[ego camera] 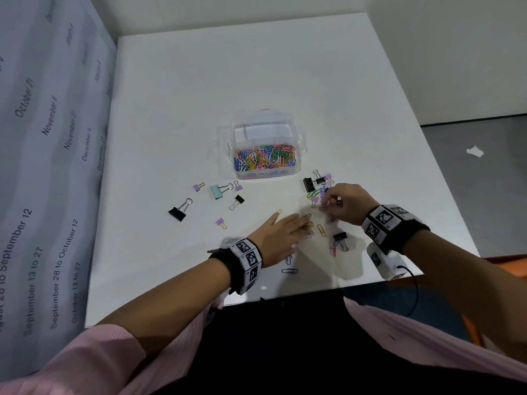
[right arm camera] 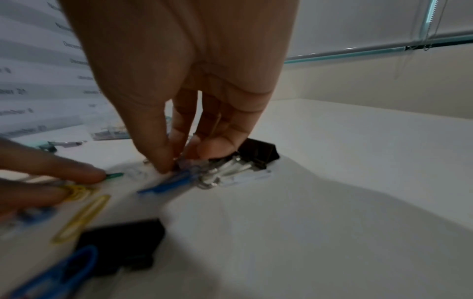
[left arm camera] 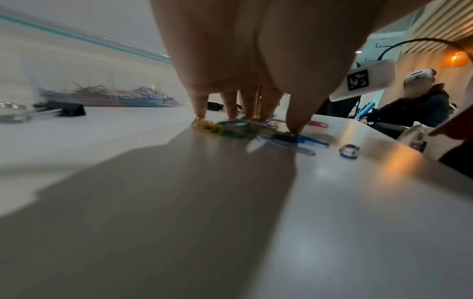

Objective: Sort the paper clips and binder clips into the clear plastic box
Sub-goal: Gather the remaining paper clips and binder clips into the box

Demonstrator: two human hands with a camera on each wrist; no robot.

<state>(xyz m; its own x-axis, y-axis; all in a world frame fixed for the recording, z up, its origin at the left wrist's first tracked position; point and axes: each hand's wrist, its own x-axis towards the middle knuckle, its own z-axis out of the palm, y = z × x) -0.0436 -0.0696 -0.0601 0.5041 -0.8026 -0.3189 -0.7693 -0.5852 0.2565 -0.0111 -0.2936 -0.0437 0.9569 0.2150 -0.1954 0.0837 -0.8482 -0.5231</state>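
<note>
The clear plastic box [ego camera: 239, 173] stands mid-table, its near half full of coloured paper clips [ego camera: 265, 158]. My left hand [ego camera: 302, 220] lies flat with straight fingers, and its fingertips [left arm camera: 202, 109] press on yellow, green and blue paper clips [left arm camera: 207, 126]. My right hand [ego camera: 325, 202] is just right of it, thumb and fingers pinching a blue paper clip [right arm camera: 166, 185] off a small heap beside a black binder clip [right arm camera: 258, 153]. Loose binder clips lie left of the hands: black [ego camera: 178, 213], teal [ego camera: 216, 191] and small purple [ego camera: 220, 222]. Another black one [ego camera: 340, 236] sits near the front.
A yellow paper clip [ego camera: 321, 230] and a blue one [ego camera: 289, 271] lie by the table's front edge. A white device with a cable [ego camera: 382, 263] hangs at the front right corner. A printed paper wall [ego camera: 42, 166] borders the left side. A seated person [left arm camera: 419, 107] is beyond the table.
</note>
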